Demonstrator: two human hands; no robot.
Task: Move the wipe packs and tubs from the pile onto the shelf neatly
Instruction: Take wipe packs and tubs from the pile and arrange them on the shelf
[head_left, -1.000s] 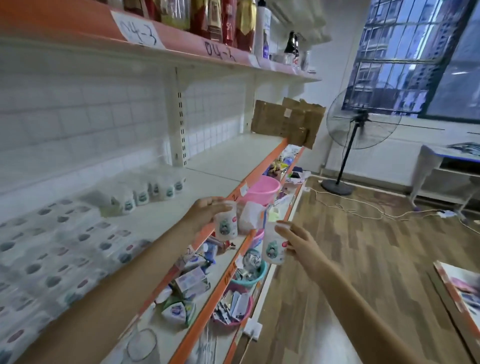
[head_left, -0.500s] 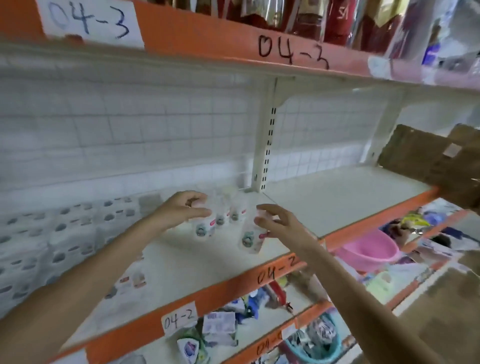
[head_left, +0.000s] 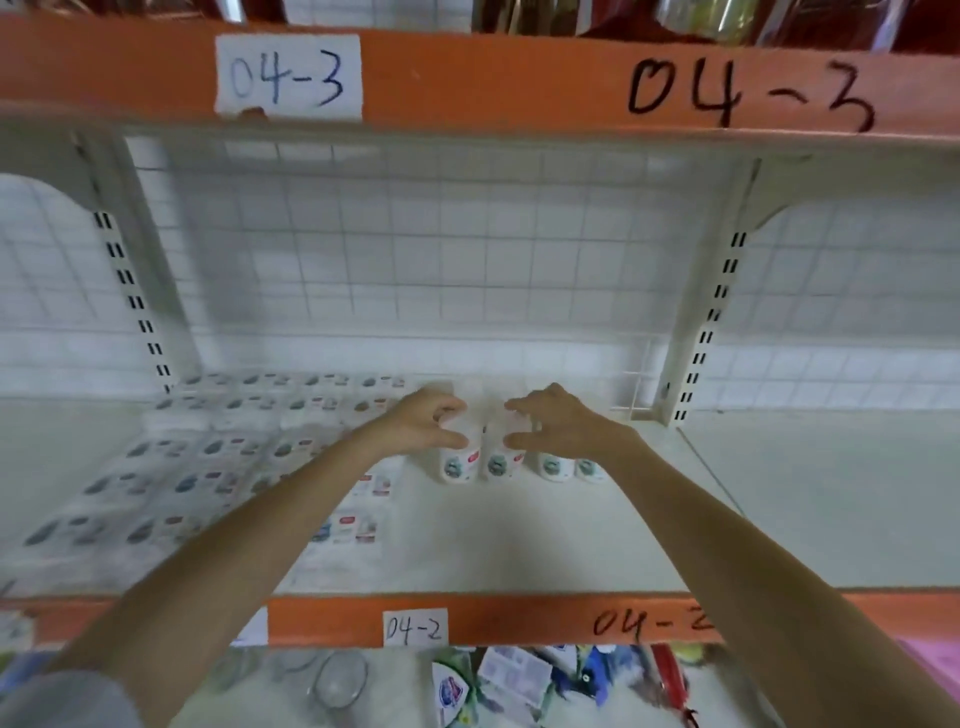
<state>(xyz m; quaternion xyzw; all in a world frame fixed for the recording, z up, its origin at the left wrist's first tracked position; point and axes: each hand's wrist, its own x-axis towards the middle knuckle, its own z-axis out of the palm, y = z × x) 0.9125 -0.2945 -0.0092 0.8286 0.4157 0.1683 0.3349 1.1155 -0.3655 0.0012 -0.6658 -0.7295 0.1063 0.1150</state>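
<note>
While both hands were down at the row, these were the points worth keeping:

Left hand: the left hand (head_left: 434, 422) had its fingers and thumb curled round the top of a small white plastic tub with a green printed label (head_left: 457, 460), which stood on the white shelf board (head_left: 519, 535).

Right hand: the right hand (head_left: 548, 423) was curled the same way over a second white tub (head_left: 501, 461), just beside the first and seemingly touching it.

Step in hand: seating the two tubs, by my reading. It would be done well by lowering them flat, labels forward, butted against the neighbours, and letting go straight upward so nothing tips.

Row: two more white tubs (head_left: 569, 465) stood to the right in the same line; others behind were too blurred to count.

Wipe packs: flat white soft packs (head_left: 208, 457) lay in close rows on the left part of the board, beside the tubs.

Tub contents: lids were on, so nothing inside could be seen.

Lower shelf: a clear glass bowl (head_left: 337, 683) sat among loose packets; whether it held anything I could not tell.

Risk: light tubs standing close might topple one another if nudged.
</note>
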